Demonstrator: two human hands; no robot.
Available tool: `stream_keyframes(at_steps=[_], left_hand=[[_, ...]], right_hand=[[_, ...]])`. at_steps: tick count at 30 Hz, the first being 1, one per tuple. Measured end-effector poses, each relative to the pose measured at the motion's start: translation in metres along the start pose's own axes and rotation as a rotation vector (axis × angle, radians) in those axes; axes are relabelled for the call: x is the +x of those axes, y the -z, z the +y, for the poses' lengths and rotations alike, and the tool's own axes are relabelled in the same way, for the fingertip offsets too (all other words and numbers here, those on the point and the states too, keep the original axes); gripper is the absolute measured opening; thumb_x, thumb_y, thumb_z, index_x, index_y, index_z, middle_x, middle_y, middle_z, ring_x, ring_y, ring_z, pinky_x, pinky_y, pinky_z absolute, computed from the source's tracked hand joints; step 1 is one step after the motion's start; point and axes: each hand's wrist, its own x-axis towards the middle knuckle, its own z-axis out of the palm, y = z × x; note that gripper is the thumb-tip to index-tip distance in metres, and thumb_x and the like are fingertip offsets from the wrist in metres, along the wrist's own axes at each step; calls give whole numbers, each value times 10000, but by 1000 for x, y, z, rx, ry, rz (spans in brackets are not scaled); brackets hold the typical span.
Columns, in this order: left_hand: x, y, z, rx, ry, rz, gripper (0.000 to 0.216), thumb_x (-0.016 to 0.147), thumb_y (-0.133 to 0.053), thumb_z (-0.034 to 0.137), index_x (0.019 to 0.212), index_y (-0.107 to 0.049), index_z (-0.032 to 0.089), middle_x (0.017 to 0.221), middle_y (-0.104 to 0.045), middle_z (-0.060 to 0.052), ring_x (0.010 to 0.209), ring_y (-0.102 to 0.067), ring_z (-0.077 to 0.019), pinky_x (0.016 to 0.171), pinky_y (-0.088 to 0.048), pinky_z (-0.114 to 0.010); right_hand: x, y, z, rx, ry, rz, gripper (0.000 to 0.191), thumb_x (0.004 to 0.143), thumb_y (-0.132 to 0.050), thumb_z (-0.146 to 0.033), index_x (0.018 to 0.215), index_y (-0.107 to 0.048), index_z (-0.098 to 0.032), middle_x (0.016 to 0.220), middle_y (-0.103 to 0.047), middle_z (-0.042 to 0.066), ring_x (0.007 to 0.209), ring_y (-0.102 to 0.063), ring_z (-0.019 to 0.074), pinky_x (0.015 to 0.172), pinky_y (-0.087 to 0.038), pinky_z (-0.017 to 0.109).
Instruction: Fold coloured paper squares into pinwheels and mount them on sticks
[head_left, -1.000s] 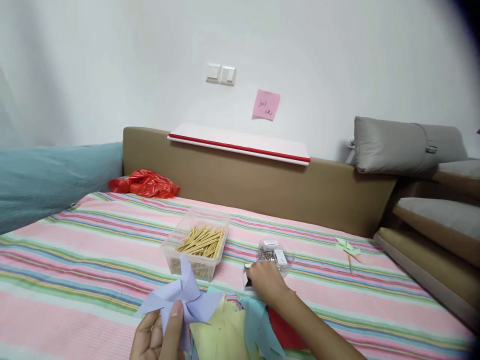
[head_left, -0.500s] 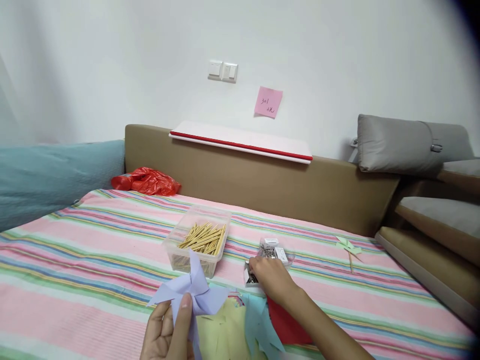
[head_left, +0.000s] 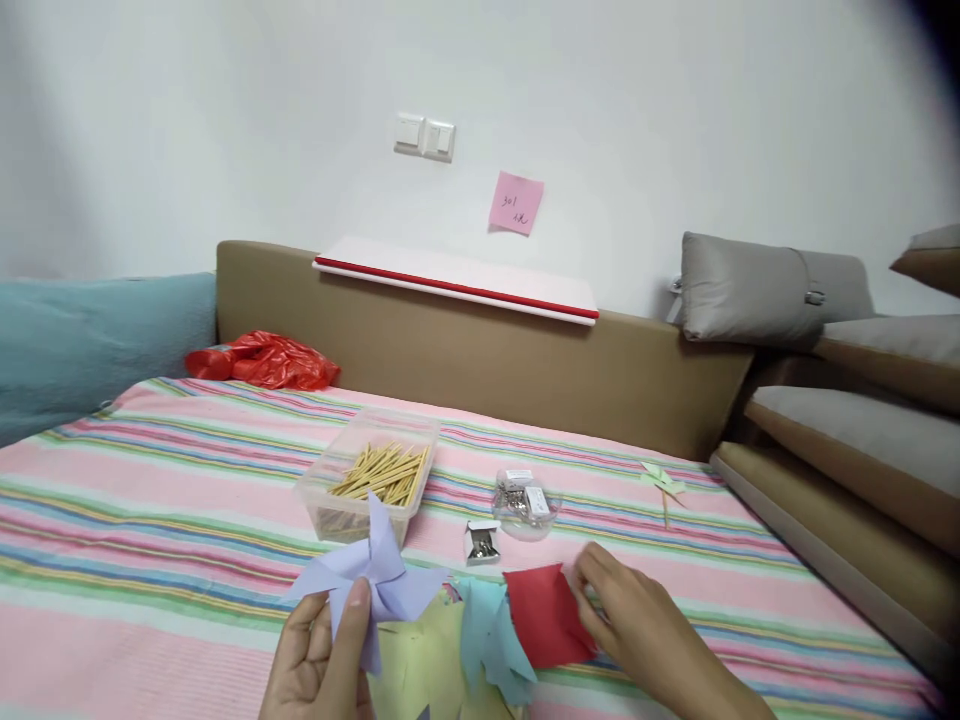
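My left hand (head_left: 319, 660) pinches a lilac paper pinwheel (head_left: 375, 585) at its centre, thumb on top, low in the view. My right hand (head_left: 637, 625) rests on the striped sheet beside a red paper square (head_left: 544, 625), fingers curled near its right edge; whether they hold anything small is hidden. Light blue paper (head_left: 487, 635) and yellow paper (head_left: 420, 665) lie between the hands. A small open box of pins (head_left: 482, 541) sits just beyond the red square.
A clear tub of wooden sticks (head_left: 373, 483) stands beyond the pinwheel. A clear bag of small boxes (head_left: 525, 500) lies to its right. A green pinwheel on a stick (head_left: 663, 482) lies farther right. A red plastic bag (head_left: 259, 362) sits by the brown headboard (head_left: 487, 365).
My right hand has drawn back from the small pin box and come down to the right of the red paper. The view has shifted slightly right. My left hand keeps its hold on the pinwheel.
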Motion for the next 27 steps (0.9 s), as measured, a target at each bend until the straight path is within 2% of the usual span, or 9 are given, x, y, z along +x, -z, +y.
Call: stream_keyframes(at_steps=[4, 8, 11, 13, 16, 20, 27], left_hand=[[-8, -11, -3, 43, -29, -42, 335, 753, -825, 319, 1033, -643, 289, 970, -665, 27, 898, -623, -115, 583, -480, -80], [-28, -24, -6, 95, 60, -50, 293, 800, -773, 302, 1058, -635, 294, 816, -613, 58, 805, -607, -103, 578, -465, -92], [-42, -32, -10, 112, 70, -108, 277, 796, -773, 279, 1037, -637, 288, 725, -560, 72, 818, -617, -108, 615, -472, -102], [-47, -35, -14, 124, 48, -150, 286, 790, -779, 260, 1039, -639, 280, 764, -599, 63, 848, -625, -104, 635, -471, -97], [-50, -38, -20, 127, 14, -200, 297, 788, -788, 259, 1046, -642, 275, 891, -669, 40, 914, -643, -104, 701, -491, -99], [-53, -39, -30, 165, 38, -262, 317, 775, -804, 308, 1041, -633, 288, 964, -692, 36, 957, -653, -113, 723, -501, -108], [-74, -41, -50, 330, 71, -361, 422, 736, -822, 376, 1087, -610, 276, 1100, -700, -3, 1030, -662, -187, 711, -529, -188]], right_hand=[[-65, -25, 29, 135, -86, -125, 207, 922, -388, -143, 915, -588, -198, 949, -629, 90, 840, -647, 243, 732, -467, 351], [-92, -28, 34, 440, -106, -119, 165, 951, -414, -206, 912, -574, -219, 952, -608, 54, 849, -606, 203, 773, -473, 316], [-101, -24, 40, 689, -153, -23, 216, 1010, -388, -326, 1008, -588, -243, 1004, -619, 40, 951, -598, 198, 872, -460, 320], [-106, -28, 45, 768, -213, 44, 220, 998, -425, -353, 1034, -611, -241, 1016, -627, 45, 924, -599, 202, 866, -460, 332], [-107, -47, 47, 784, -267, 91, 178, 926, -531, -322, 976, -668, -220, 912, -604, 38, 732, -561, 186, 712, -464, 317], [-100, -69, 41, 808, -329, 160, 149, 848, -630, -296, 937, -716, -213, 859, -558, 28, 686, -524, 179, 659, -453, 305], [-97, -69, 29, 807, -330, 228, 100, 842, -633, -228, 823, -730, -216, 861, -582, 34, 726, -554, 186, 667, -441, 295]])
